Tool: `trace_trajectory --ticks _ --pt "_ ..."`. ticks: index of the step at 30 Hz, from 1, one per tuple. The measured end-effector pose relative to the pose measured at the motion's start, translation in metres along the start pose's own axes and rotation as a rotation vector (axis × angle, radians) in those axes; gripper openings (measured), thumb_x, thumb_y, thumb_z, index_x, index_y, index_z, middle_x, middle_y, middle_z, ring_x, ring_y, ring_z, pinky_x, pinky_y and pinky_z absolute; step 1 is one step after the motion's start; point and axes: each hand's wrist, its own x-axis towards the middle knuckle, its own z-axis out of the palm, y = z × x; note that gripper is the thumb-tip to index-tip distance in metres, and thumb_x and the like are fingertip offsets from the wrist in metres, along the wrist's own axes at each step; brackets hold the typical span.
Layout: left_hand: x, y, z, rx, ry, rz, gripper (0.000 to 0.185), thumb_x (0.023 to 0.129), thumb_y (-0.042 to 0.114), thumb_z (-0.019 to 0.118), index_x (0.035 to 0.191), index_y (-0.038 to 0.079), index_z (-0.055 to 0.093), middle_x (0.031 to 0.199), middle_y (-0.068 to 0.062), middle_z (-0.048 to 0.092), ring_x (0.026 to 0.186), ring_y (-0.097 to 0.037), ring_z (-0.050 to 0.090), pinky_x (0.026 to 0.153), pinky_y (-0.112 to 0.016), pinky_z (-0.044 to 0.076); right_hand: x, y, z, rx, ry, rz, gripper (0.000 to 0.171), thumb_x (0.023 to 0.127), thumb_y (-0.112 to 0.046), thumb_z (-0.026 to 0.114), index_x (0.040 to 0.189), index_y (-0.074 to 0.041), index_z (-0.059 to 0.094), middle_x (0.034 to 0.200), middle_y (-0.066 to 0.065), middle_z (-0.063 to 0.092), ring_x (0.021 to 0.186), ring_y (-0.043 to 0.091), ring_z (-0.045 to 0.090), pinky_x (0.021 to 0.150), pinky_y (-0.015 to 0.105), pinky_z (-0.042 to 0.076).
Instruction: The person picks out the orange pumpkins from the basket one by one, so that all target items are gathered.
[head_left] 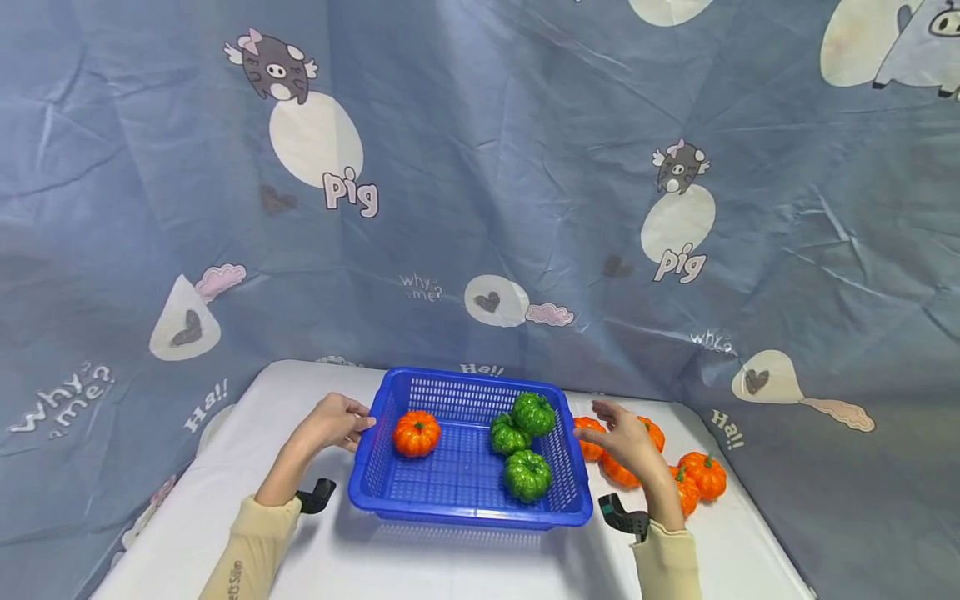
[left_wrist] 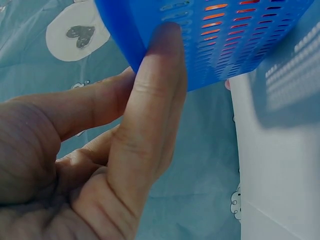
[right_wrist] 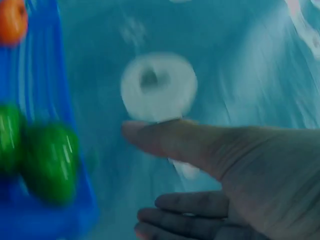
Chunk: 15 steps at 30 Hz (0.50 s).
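Left hand: left hand [head_left: 333, 422] grips the left rim of the blue basket [head_left: 480, 385], thumb against its outer wall.
Right hand: right hand [head_left: 626, 437] open, fingers spread, holding nothing, over the loose orange pumpkins [head_left: 705, 475] right of the basket.
Basket: on the white counter [head_left: 450, 567].
Contents: one orange pumpkin [head_left: 417, 433], three green pumpkins [head_left: 527, 475].

Both arms wear long cream-coloured sleeves with ribbed cuffs ending at the wrists; the left sleeve [head_left: 251, 546] carries small dark lettering along the forearm (too small to read), while the right sleeve [head_left: 670, 560] shows plain. A black plastic camera mount [head_left: 317, 495] sits strapped beneath the left wrist, and a matching black mount [head_left: 622, 515] beneath the right. Both hands are bare.
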Motion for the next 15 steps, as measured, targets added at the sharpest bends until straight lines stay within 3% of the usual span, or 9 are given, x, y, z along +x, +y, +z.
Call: trace_trajectory --ticks 7,15 --pt "0.0 -0.002 -0.001 -0.018 0.004 0.001 0.036 0.092 0.006 0.063 0.12 -0.016 0.056 0.084 -0.016 0.068 0.063 -0.017 0.066 0.06 -0.033 0.061 0.027 -0.057 0.056 0.111 -0.166 -0.143 0.07 0.078 -0.027 0.081 0.134 0.003 0.051 0.134 0.021 0.056 0.125 0.038 0.053 0.105 0.05 0.044" --pt "0.0 -0.002 0.001 -0.032 0.011 0.008 0.036 0.091 0.005 0.063 0.119 -0.016 0.056 0.084 -0.017 0.068 0.063 -0.016 0.065 0.06 -0.033 0.061 0.057 -0.086 0.119 0.122 -0.332 -0.243 0.073 0.077 -0.026 0.082 0.135 0.006 0.05 0.137 0.023 0.053 0.128 0.036 0.051 0.107 0.046 0.044"
